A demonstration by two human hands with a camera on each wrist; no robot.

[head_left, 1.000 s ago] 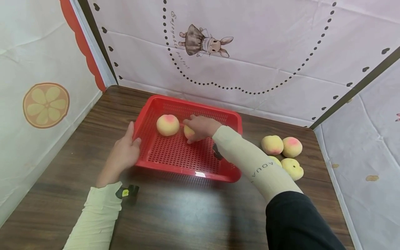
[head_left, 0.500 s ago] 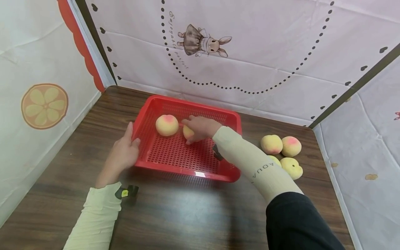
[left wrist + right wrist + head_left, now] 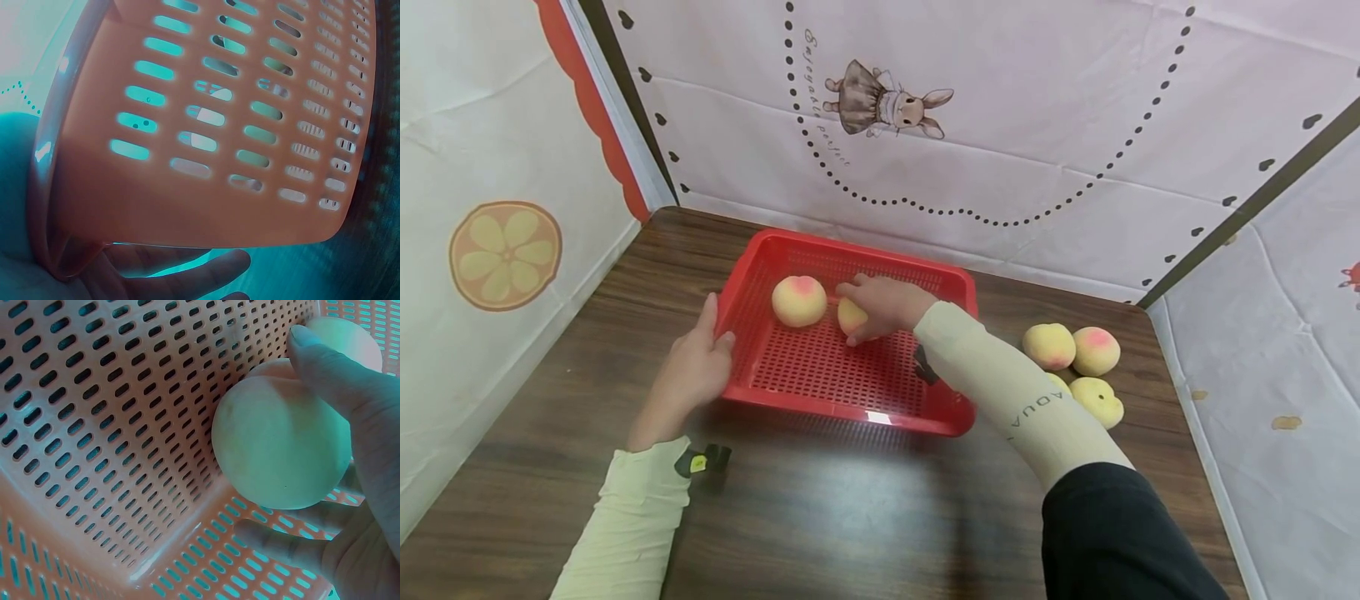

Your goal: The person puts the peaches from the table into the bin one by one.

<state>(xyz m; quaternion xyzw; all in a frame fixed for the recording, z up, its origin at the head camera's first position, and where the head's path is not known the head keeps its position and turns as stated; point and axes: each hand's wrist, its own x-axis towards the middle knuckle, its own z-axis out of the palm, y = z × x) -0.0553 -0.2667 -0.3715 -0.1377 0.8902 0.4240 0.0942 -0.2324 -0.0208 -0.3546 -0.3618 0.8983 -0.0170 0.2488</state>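
A red plastic basket [image 3: 842,408] with slotted walls stands on the dark wooden table. My left hand [image 3: 696,367] holds its left rim; in the left wrist view, the fingers [image 3: 206,275] reach beneath the rim outside the slotted wall. Inside the basket my right hand [image 3: 883,307] grips a pale yellow peach [image 3: 850,317], partly hidden by the hand. Seen from the right wrist, the thumb lies over the top of this peach [image 3: 281,444] and fingers curve beneath it. Another peach [image 3: 799,301], pink on top, sits to its left in the basket.
Several peaches [image 3: 1095,351] lie in a group on the table right of the basket, one partly behind the right sleeve. Printed white cloth walls [image 3: 1022,125] enclose the table [image 3: 820,517] at the back, left and right.
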